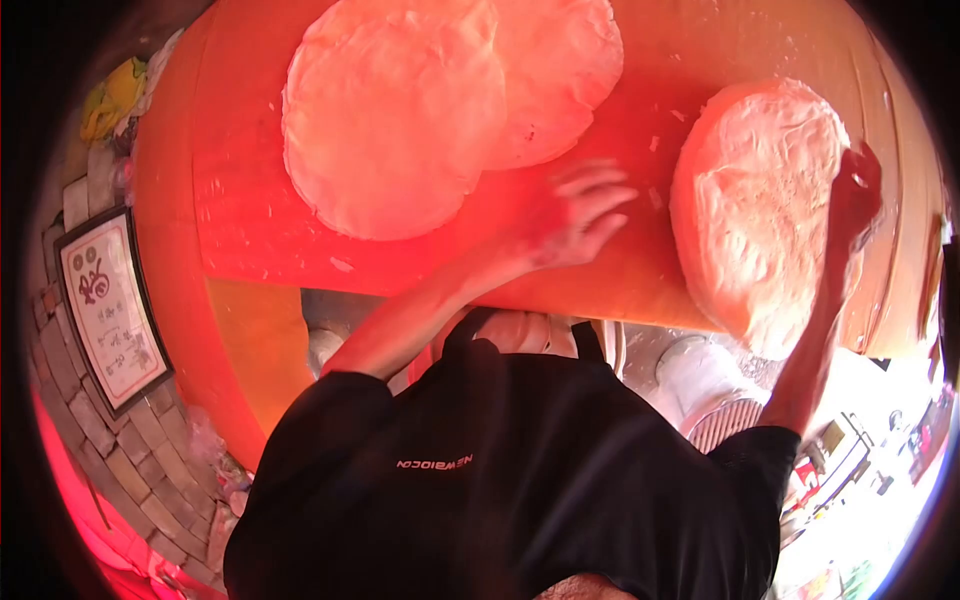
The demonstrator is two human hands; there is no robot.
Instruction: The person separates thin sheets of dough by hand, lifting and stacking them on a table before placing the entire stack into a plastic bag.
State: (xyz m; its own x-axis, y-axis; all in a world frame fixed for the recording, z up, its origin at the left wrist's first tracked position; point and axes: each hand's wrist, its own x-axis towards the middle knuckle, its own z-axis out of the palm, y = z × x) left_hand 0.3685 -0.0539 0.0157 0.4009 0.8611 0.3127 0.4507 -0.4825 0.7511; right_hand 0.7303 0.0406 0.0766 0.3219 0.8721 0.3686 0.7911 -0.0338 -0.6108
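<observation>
My left hand [580, 212] is held over the front of the table with its fingers spread, slightly blurred, holding nothing. Beside it lie two thin, flattened rounds of dough: a large one [395, 120] overlapping a second sheet [555, 85] behind it. At the right is a thicker-looking, wrinkled oval piece of dough [765, 200], its near end reaching past the table's front edge. My right hand [856, 195] is at this piece's right rim, fingers curled in against the edge. Shade and blur hide exactly how the fingertips meet the dough.
The orange-covered table [240, 225] carries small dough scraps. A framed sign [115, 310] leans by the brick wall at the left. Below the table's front edge stands a pale rounded object [700, 375] with a ribbed part. Bright clutter fills the lower right.
</observation>
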